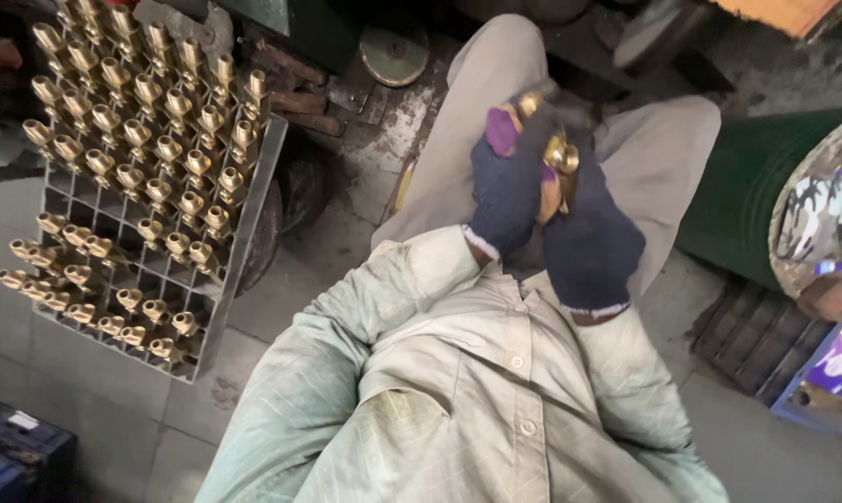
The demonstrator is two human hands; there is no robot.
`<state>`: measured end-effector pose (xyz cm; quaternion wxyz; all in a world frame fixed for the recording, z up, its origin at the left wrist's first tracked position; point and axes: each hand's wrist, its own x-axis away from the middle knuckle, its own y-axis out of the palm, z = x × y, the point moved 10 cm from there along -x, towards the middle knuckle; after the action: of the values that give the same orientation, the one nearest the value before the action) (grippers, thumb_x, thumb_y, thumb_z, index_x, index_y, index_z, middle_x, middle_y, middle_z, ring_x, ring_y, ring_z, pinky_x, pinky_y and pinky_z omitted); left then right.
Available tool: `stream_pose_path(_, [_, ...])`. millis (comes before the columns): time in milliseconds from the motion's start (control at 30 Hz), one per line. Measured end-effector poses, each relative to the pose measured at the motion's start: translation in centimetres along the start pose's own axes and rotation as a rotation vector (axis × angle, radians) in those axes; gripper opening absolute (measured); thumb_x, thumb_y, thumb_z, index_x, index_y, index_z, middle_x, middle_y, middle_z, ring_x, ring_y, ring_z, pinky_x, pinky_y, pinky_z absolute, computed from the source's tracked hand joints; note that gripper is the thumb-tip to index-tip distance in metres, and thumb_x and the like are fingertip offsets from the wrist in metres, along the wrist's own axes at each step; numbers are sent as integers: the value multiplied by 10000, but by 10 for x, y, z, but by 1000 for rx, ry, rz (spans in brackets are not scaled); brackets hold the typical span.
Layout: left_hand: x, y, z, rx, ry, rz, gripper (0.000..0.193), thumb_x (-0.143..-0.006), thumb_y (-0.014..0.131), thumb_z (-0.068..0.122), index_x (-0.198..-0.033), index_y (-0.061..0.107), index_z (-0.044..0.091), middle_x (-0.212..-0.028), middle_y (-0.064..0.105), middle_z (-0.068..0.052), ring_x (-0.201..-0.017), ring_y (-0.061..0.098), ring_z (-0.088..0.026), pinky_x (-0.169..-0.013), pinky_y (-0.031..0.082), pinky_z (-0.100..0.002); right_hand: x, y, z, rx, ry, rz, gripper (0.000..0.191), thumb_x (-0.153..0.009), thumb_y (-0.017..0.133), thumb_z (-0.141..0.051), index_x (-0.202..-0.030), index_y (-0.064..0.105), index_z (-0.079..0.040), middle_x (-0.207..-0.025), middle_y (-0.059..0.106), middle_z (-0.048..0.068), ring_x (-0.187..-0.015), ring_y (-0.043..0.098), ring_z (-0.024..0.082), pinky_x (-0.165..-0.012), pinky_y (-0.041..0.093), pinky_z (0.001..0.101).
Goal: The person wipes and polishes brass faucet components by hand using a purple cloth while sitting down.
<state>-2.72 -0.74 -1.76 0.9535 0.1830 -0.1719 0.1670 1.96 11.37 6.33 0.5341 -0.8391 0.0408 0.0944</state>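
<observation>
Both my hands wear dark blue knitted gloves and meet over my lap. My left hand (506, 191) and my right hand (590, 237) close together around one brass fitting (561, 156), whose shiny end sticks out between the gloves. A purple fingertip shows at the top of the left glove. To my left stands a grey metal grid tray (253, 200) with several brass fittings (146, 130) set upright in its cells; some cells near the front are empty.
My pale shirt and trousers fill the middle. A green drum (747, 196) stands at the right, beside another person's patterned cap (826, 219). Rusty metal bars (300, 102) and a round disc (395, 54) lie on the dirty floor. Dark blue crates (11, 456) sit bottom left.
</observation>
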Motion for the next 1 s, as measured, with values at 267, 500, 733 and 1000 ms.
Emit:
stream_pose_path(267, [-23,20,-13,272,49,-418,302,-961,665,75,-1225,594,-51,-1007,693,-95,-860,701,-186,-749,603,-356,4,16,15,-668,131,-370,372,-976,679,-178,-1273,571,18,-872,640,249,-759,621,414,-588,498,441])
stream_pose_path(500, [-18,22,-23,117,-14,-285,277,-960,743,147,-1111,672,-74,-895,717,-122,-762,700,-199,-687,570,-346,-2,10,9,-49,-112,-66,286,-973,688,-177,-1197,619,-14,-786,657,167,-729,668,339,-603,511,414])
stream_pose_path(733, [-28,19,-18,172,62,-178,369,-983,741,151,-1269,618,-47,-972,687,-114,-789,648,-158,-689,545,-331,-4,27,19,153,-41,-204,352,-896,747,-255,-1125,613,-25,-659,625,128,-588,640,320,-522,487,436])
stream_pose_path(1000, [-55,21,-78,780,-307,-578,462,-1126,496,332,-1396,466,-42,-1185,677,-194,-1004,727,-293,-878,609,-441,23,42,23,-1027,639,-677,227,-923,614,-131,-1095,596,16,-566,497,31,-410,449,109,-387,405,301])
